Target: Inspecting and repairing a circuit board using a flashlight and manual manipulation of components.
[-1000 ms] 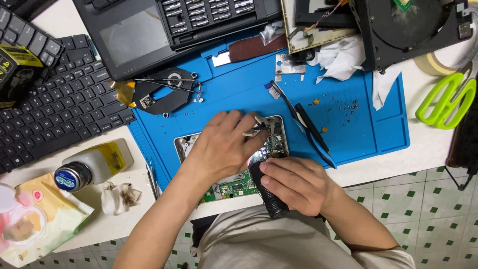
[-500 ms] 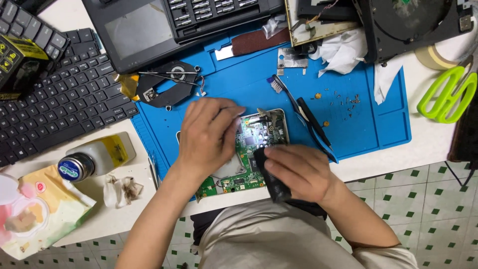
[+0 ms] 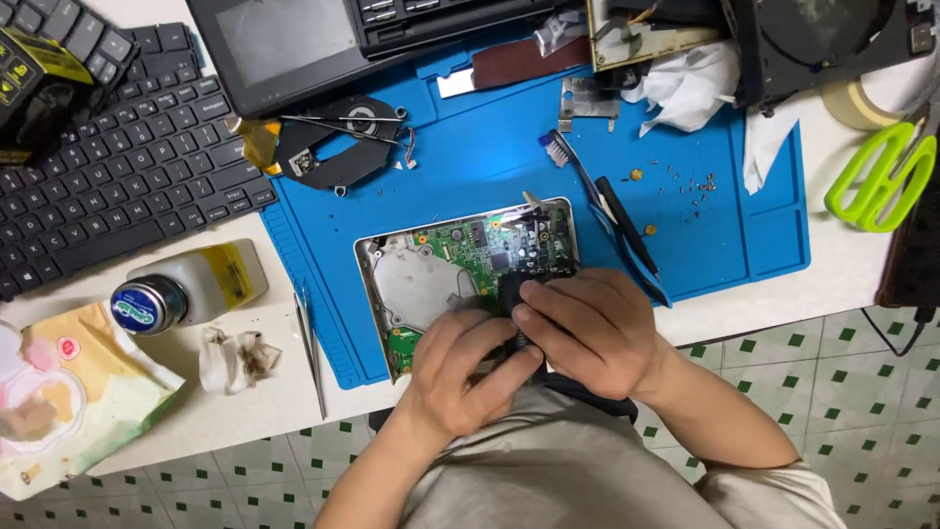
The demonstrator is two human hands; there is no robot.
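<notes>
A hard drive (image 3: 446, 274) lies open side up on the blue work mat (image 3: 490, 167), its green circuit board and silver plate showing. My right hand (image 3: 587, 333) is closed around a black tool (image 3: 514, 294) at the drive's near edge. My left hand (image 3: 465, 377) sits just below and left of it, fingers wrapped on the same black tool. The tool's lower part is hidden between my hands.
A toothbrush (image 3: 587, 191) and black pen lie right of the drive, small screws (image 3: 685, 181) beyond. Tweezers (image 3: 311, 348), a dirty swab (image 3: 235, 358), a lying bottle (image 3: 186, 289), a wipes pack (image 3: 59, 392), a keyboard (image 3: 108, 176), a fan (image 3: 338, 147), green scissors (image 3: 881, 176).
My left hand has come off the drive, uncovering the board, and joined my right hand on the black tool near the table edge.
</notes>
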